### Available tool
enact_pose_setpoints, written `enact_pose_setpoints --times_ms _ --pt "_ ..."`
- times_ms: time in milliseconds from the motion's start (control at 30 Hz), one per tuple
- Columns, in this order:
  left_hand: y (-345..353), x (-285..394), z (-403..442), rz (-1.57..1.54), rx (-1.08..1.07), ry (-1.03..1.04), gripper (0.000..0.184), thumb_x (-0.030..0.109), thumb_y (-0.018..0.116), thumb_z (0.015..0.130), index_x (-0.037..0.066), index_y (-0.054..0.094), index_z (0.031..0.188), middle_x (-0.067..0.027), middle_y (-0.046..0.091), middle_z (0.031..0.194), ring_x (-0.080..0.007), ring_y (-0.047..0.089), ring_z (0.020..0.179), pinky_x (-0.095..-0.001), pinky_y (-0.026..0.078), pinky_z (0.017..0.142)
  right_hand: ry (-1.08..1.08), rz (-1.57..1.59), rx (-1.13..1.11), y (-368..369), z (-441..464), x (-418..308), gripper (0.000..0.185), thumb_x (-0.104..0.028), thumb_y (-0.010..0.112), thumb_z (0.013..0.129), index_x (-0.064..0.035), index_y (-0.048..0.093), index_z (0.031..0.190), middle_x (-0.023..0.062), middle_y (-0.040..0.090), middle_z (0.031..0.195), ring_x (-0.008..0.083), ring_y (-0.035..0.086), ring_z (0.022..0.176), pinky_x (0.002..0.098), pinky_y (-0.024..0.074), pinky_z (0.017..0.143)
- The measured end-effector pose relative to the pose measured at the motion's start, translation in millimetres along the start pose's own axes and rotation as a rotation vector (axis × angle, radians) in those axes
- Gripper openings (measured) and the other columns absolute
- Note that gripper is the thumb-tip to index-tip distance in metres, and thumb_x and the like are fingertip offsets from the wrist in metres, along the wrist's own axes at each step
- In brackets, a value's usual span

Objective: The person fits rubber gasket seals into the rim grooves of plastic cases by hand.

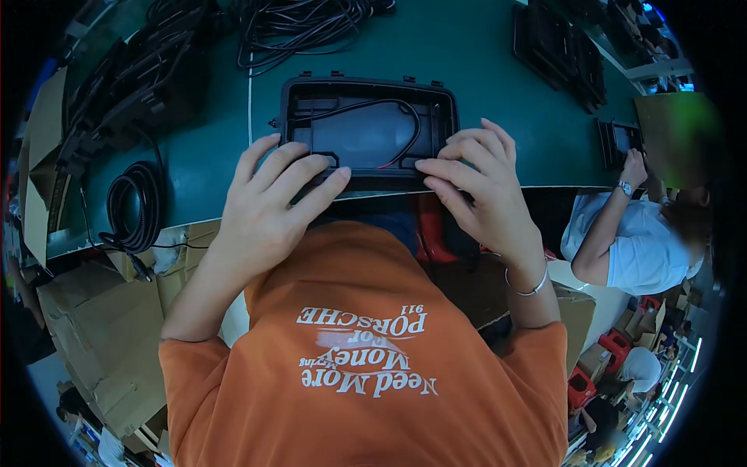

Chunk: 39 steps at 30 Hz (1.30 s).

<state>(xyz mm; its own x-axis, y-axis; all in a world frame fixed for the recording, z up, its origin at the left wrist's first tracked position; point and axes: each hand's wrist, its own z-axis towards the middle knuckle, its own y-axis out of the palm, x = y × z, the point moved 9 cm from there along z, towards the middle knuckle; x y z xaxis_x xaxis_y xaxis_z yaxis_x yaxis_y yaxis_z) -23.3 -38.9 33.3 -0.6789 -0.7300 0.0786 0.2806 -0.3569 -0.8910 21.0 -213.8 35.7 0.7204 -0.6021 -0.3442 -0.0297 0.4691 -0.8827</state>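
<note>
A black plastic case (pixel 354 138) lies open side up at the table's near edge, with hinge lugs along its far rim. Inside it a black cable (pixel 418 128) curves round and ends in a thin red wire near the front wall. My left hand (pixel 272 191) is at the case's near left corner, its thumb and fingers on either side of the near wall. At the near right corner, my right hand (pixel 482 183) has the wall between thumb and index finger, the other fingers curled above the rim. The fingertips partly cover the front wall.
Black cables (pixel 303 27) lie heaped at the back. Stacked black cases (pixel 148 86) stand at left, beside a coiled cable (pixel 136 206) hanging over the edge. More cases (pixel 556 54) are at back right. A co-worker's hand (pixel 634 167) touches a small case (pixel 618 142) at right.
</note>
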Motion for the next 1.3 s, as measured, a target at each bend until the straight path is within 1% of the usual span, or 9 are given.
enact_pose_setpoints --times_ms 167,200,367,467,700,800,867,1233,1300 --pt "10 22 24 0.035 -0.014 0.019 0.037 0.012 0.06 0.08 0.01 0.067 0.116 -0.0097 0.061 0.11 -0.0273 0.059 0.101 -0.0469 0.043 0.098 -0.034 -0.007 0.113 2 -12 0 0.022 -0.014 0.074 0.081 -0.0172 0.072 0.103 0.0006 0.062 0.1 0.0226 0.056 0.11 0.0502 0.0326 0.108" --pt "16 26 27 -0.002 -0.013 0.038 0.038 0.012 0.06 0.08 0.01 0.066 0.117 -0.01 0.061 0.11 -0.0276 0.059 0.1 -0.0463 0.044 0.098 -0.019 -0.012 0.109 2 -13 -1 0.028 -0.008 0.076 0.077 -0.0175 0.073 0.103 0.0009 0.064 0.105 0.0239 0.057 0.112 0.0497 0.0334 0.109" --pt "20 28 30 0.005 -0.054 0.044 0.039 0.013 0.06 0.08 0.008 0.066 0.118 -0.0107 0.06 0.11 -0.0264 0.058 0.095 -0.0435 0.046 0.09 -0.013 -0.063 0.153 -3 -28 4 0.034 -0.007 0.076 0.077 -0.0192 0.072 0.108 -0.0003 0.065 0.113 0.0247 0.056 0.115 0.0501 0.035 0.108" --pt "28 42 42 -0.055 -0.041 0.081 0.04 0.012 0.061 0.08 0.008 0.065 0.119 -0.0112 0.06 0.109 -0.0255 0.058 0.09 -0.0379 0.047 0.081 -0.018 -0.056 0.164 -1 -29 3 0.036 -0.006 0.076 0.077 -0.02 0.071 0.11 -0.0001 0.064 0.117 0.0254 0.055 0.117 0.0502 0.0364 0.107" --pt "34 43 45 -0.16 -0.049 0.083 0.041 0.01 0.062 0.078 0.005 0.065 0.119 -0.0118 0.059 0.11 -0.0248 0.058 0.091 -0.0351 0.047 0.075 0.018 -0.06 0.195 -7 -41 15 0.039 -0.003 0.074 0.075 -0.0206 0.071 0.111 0.0028 0.062 0.123 0.0281 0.055 0.118 0.0503 0.0381 0.106" --pt "41 46 48 -0.116 -0.129 0.092 0.042 0.011 0.062 0.077 0.003 0.065 0.118 -0.0122 0.059 0.112 -0.0246 0.058 0.09 -0.0354 0.047 0.074 0.007 -0.049 0.205 -4 -42 15 0.035 -0.008 0.07 0.077 -0.0196 0.07 0.11 0.0026 0.059 0.123 0.0262 0.052 0.121 0.0517 0.0329 0.109" --pt "39 48 50 -0.131 -0.064 0.117 0.043 0.013 0.06 0.077 0.004 0.064 0.12 -0.0117 0.059 0.11 -0.0241 0.057 0.089 -0.035 0.046 0.072 0.01 -0.05 0.2 0 -44 16 0.037 -0.007 0.069 0.076 -0.0198 0.07 0.111 0.0027 0.059 0.123 0.026 0.052 0.121 0.0515 0.033 0.108" --pt "49 52 57 -0.124 -0.137 0.13 0.045 0.013 0.06 0.077 0.008 0.065 0.122 -0.0087 0.057 0.104 -0.0212 0.051 0.08 -0.0318 0.042 0.068 -0.005 -0.087 0.202 -2 -46 24 0.04 -0.006 0.068 0.078 -0.0228 0.07 0.114 0.0023 0.061 0.117 0.0241 0.056 0.114 0.0499 0.036 0.106" --pt "48 51 57 -0.141 -0.124 0.131 0.045 0.014 0.06 0.077 0.008 0.065 0.122 -0.0081 0.057 0.104 -0.0207 0.051 0.08 -0.0317 0.042 0.068 0.043 0.015 0.204 -3 -45 31 0.038 -0.006 0.068 0.079 -0.0229 0.071 0.113 0.002 0.061 0.116 0.0237 0.057 0.113 0.0492 0.0376 0.105"
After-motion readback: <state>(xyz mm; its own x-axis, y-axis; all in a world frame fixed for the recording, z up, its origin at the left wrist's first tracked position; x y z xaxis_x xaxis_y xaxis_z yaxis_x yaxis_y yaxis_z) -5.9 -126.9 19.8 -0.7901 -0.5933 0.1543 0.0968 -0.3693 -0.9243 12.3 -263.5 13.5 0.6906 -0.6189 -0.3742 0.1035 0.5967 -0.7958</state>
